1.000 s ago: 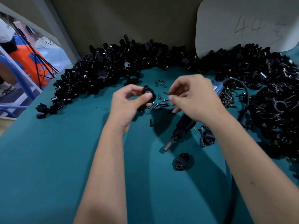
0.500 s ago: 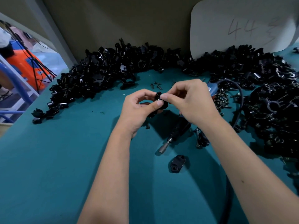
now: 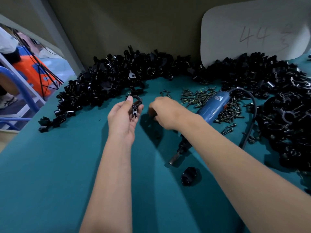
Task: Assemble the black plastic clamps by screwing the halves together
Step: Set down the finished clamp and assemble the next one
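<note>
Two hands above the teal table [image 3: 50,174]. Left hand [image 3: 123,115]: thumb and fingers clamped on a black clamp [image 3: 135,104], held raised, ring end up. Right hand [image 3: 165,111]: lowered to the table, knuckles up, finger state cannot be told. Beside its wrist: blue electric screwdriver [image 3: 212,107], loose screws [image 3: 196,96]. Behind and right: heaped clamp halves [image 3: 107,81]. Nearer: one single clamp [image 3: 189,175]

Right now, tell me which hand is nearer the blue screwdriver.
Right. The right hand is down on the table just left of the blue screwdriver, its forearm crossing the tool's black nose. The left hand is farther left, holding a clamp.
</note>
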`<state>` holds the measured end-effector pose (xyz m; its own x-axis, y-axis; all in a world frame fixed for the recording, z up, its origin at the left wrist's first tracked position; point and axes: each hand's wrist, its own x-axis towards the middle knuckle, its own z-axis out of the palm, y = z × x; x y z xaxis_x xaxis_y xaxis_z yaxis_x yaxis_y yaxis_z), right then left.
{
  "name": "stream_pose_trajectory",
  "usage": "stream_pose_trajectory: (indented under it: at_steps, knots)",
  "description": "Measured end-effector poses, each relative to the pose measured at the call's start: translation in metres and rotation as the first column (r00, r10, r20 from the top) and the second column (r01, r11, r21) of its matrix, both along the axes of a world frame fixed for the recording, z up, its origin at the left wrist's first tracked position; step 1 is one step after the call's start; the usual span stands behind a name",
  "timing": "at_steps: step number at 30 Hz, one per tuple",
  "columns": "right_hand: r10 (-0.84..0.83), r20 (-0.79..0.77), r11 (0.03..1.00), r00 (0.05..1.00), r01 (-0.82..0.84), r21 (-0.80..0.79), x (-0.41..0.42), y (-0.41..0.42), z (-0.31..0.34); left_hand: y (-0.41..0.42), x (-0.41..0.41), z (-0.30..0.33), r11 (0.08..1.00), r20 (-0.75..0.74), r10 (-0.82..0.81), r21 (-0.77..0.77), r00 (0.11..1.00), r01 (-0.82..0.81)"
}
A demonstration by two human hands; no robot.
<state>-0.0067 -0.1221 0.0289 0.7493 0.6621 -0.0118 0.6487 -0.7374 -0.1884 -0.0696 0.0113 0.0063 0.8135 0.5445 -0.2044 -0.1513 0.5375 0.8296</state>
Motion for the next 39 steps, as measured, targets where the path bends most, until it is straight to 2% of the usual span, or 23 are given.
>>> stream_pose_trajectory:
  at_steps: [4,5,7,10,13,15,18,21,25,30,34,39]
  knots:
    - [-0.048,-0.041,0.999,0.998,0.048,0.001,-0.002,-0.005,0.001,-0.002,0.0,0.0,0.992,-0.006,-0.074,-0.104,0.997,0.073]
    - [-0.055,-0.036,0.997,0.998,0.056,0.051,-0.002,-0.011,0.002,-0.004,0.001,0.0,0.99,-0.001,-0.099,-0.104,0.995,0.098]
    - [-0.118,-0.027,0.955,0.993,0.121,0.271,-0.004,-0.027,0.005,-0.008,0.002,0.0,0.985,0.002,-0.154,-0.08,0.988,0.154]
    - [-0.214,-0.103,0.728,0.971,0.229,0.646,-0.011,-0.059,0.011,-0.015,-0.001,0.001,0.955,0.001,-0.297,-0.027,0.955,0.296]
    - [-0.127,-0.266,0.529,0.956,0.292,0.796,-0.019,-0.082,0.011,-0.024,-0.006,0.004,0.887,-0.018,-0.459,0.052,0.889,0.459]
    - [-0.099,-0.308,0.47,0.946,0.317,0.824,-0.022,-0.086,0.007,-0.032,-0.006,0.005,0.863,-0.036,-0.498,0.076,0.866,0.5]
    - [-0.132,-0.26,0.461,0.957,0.291,0.838,-0.021,-0.088,0.0,-0.039,-0.006,0.006,0.847,-0.046,-0.524,0.078,0.85,0.526]
    - [-0.086,-0.257,0.435,0.963,0.268,0.86,-0.023,-0.089,-0.004,-0.039,-0.006,0.005,0.841,-0.044,-0.533,0.082,0.845,0.535]
    - [-0.069,-0.278,0.306,0.958,0.285,0.908,-0.022,-0.092,-0.006,-0.041,-0.007,0.007,0.841,-0.039,-0.533,0.084,0.845,0.535]
    - [0.012,-0.314,0.291,0.949,0.297,0.909,-0.023,-0.09,-0.004,-0.041,-0.007,0.007,0.817,-0.035,-0.568,0.097,0.822,0.568]
    - [0.051,-0.358,0.364,0.932,0.317,0.876,-0.023,-0.092,-0.006,-0.042,-0.006,0.007,0.825,-0.008,-0.562,0.062,0.827,0.562]
    - [0.11,-0.411,0.15,0.905,0.394,0.907,-0.022,-0.091,-0.006,-0.039,-0.005,0.009,0.822,0.061,-0.568,-0.006,0.821,0.57]
